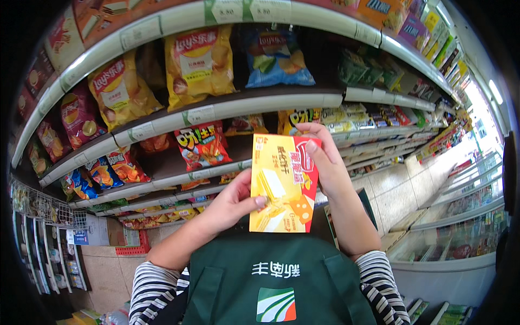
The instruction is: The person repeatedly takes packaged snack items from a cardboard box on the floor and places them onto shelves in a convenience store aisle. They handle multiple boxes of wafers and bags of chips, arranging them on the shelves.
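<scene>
Between my hands is a yellow and red box of cheese wafer biscuits (280, 183), its printed front facing me. My left hand (235, 199) grips the box's lower left edge, thumb on the front and the other fingers hidden behind. At the upper right corner, my right hand (325, 162) pinches the box with its thumb on the front. The box is held up before the snack shelves, just above my dark green apron (276, 252).
Lay's potato chip bags (199, 67) stand on the upper shelf (260, 107), with a red snack bag (202, 146) below. To the right are the tiled aisle floor (390, 191) and a glass-topped freezer (447, 243). A wire basket (48, 207) hangs at the left.
</scene>
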The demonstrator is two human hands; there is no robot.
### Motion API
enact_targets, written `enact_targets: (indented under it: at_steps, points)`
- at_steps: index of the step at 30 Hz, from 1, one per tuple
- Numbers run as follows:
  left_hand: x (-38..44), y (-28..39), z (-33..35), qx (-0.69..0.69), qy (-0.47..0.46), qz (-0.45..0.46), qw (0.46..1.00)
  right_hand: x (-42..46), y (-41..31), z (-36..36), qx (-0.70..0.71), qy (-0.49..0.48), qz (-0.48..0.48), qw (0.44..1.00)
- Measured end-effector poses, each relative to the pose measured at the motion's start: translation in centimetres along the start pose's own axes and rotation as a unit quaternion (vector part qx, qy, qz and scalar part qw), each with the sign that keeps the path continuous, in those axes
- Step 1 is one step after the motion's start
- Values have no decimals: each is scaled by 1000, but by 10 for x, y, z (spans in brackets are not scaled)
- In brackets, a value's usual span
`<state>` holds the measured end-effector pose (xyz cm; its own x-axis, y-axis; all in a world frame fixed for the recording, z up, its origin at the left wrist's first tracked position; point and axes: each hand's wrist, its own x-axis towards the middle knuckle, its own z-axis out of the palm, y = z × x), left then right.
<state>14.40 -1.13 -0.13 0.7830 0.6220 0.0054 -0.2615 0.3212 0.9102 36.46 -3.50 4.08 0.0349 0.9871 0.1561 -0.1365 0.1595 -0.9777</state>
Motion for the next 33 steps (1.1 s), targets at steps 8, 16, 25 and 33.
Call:
enact_targets:
  at_steps: [8,16,25,33]
  points:
    - [4,-15,0,-27,71,0,997,-24,38,-7,142,44,101,984]
    - [11,1,6,344,-81,188,917,-24,64,-6,294,27,163,941]
    - [6,-12,1,241,34,203,948,-24,85,-12,529,-94,217,815]
    - [12,-21,-1,149,28,50,987,-23,90,-1,292,146,204,923]
